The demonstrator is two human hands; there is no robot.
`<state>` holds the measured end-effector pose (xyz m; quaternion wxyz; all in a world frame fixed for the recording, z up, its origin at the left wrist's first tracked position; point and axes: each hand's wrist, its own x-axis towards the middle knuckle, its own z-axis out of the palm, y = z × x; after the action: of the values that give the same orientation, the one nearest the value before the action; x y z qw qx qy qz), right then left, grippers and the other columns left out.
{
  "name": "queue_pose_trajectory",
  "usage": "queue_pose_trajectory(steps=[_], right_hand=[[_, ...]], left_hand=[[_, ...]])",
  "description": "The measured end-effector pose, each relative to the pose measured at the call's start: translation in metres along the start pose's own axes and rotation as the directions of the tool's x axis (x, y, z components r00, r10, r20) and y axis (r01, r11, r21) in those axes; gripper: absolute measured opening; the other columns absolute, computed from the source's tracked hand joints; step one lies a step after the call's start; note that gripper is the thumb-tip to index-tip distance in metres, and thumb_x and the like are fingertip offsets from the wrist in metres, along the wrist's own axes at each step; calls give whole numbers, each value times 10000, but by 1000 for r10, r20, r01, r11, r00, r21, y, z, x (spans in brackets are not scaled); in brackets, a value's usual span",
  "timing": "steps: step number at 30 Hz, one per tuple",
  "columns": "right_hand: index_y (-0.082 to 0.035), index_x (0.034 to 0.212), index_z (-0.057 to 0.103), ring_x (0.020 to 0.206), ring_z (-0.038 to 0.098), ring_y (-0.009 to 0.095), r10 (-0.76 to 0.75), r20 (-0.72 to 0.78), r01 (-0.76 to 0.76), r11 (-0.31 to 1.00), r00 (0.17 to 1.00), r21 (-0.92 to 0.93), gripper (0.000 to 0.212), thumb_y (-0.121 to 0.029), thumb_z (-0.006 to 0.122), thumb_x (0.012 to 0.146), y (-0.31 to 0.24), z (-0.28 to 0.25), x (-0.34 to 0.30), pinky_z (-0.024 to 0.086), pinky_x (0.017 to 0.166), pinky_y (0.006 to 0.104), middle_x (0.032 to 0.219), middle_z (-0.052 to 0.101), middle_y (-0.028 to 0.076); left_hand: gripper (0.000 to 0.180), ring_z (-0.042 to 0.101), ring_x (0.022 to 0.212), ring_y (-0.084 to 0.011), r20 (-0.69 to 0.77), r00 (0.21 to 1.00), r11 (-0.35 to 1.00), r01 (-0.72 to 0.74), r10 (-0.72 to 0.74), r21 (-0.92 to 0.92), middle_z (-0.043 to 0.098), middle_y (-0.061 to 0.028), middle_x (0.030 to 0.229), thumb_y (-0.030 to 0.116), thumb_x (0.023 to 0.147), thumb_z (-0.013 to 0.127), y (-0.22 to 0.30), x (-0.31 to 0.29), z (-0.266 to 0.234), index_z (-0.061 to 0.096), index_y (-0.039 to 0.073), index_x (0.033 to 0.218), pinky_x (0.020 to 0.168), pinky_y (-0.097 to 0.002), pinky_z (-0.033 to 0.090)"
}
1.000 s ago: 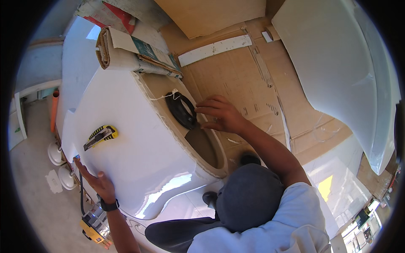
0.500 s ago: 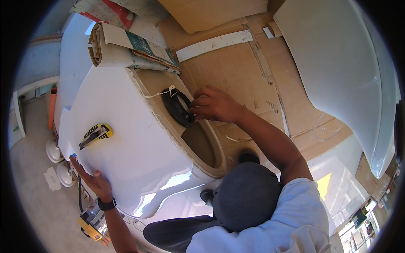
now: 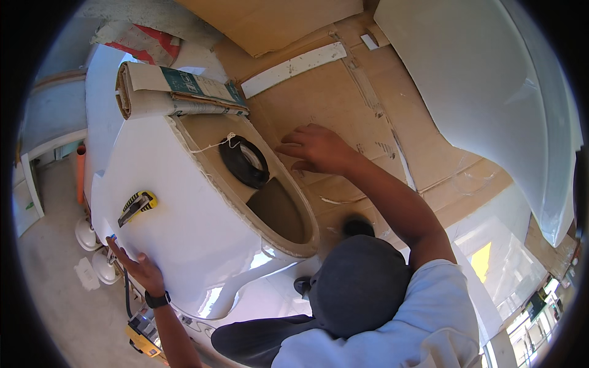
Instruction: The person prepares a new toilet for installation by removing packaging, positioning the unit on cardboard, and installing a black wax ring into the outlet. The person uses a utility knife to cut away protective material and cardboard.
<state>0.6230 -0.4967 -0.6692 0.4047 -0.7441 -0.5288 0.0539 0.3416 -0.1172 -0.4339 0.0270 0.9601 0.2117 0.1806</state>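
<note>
A white ceramic toilet [image 3: 184, 178] lies on its side, its hollow underside facing away to the right. Inside the hollow, a black ring seal [image 3: 236, 164] sits around the outlet, and a thin white string [image 3: 211, 146] is tied at its top. My right hand [image 3: 319, 150] hovers just right of the toilet's rim, apart from the seal, with fingers loosely bent and nothing in them. Against the toilet's left edge rests my left hand [image 3: 142, 273], fingers stretched, near a small blue spot. A yellow-and-black utility knife [image 3: 137, 207] lies on the toilet's upper side.
Folded cardboard [image 3: 184, 92] lies at the toilet's far end. Flattened cardboard [image 3: 313, 110] covers the floor beyond, with a white strip on it. Another large white ceramic piece [image 3: 472, 80] stands right. A yellow-and-black device [image 3: 142, 337] and an orange pipe [image 3: 81, 175] are left.
My right hand has come off the black ring seal and moved slightly to the right. My left hand stays at the toilet's edge. The whole view has shifted a little.
</note>
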Motion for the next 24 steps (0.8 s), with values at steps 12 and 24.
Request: queue_pose_trajectory(steps=[12, 24], right_hand=[[-73, 1112, 706, 1096, 665, 260, -282, -131, 286, 958, 950, 12, 366, -260, 805, 813, 7, 35, 24, 566, 902, 386, 1168, 669, 81], [-73, 1063, 716, 1018, 653, 232, -455, -3, 444, 870, 890, -215, 290, -218, 675, 816, 15, 28, 34, 598, 753, 323, 1103, 645, 61]], left_hand=[[1035, 333, 1527, -445, -24, 1000, 999, -2, 3, 40, 280, -257, 1680, 815, 981, 333, 2, 1, 1, 213, 36, 1653, 1204, -575, 312], [1054, 326, 1529, -450, -24, 1000, 999, 4, -2, 50, 288, -262, 1674, 825, 969, 353, 1, 1, 1, 210, 36, 1653, 1203, -589, 308]])
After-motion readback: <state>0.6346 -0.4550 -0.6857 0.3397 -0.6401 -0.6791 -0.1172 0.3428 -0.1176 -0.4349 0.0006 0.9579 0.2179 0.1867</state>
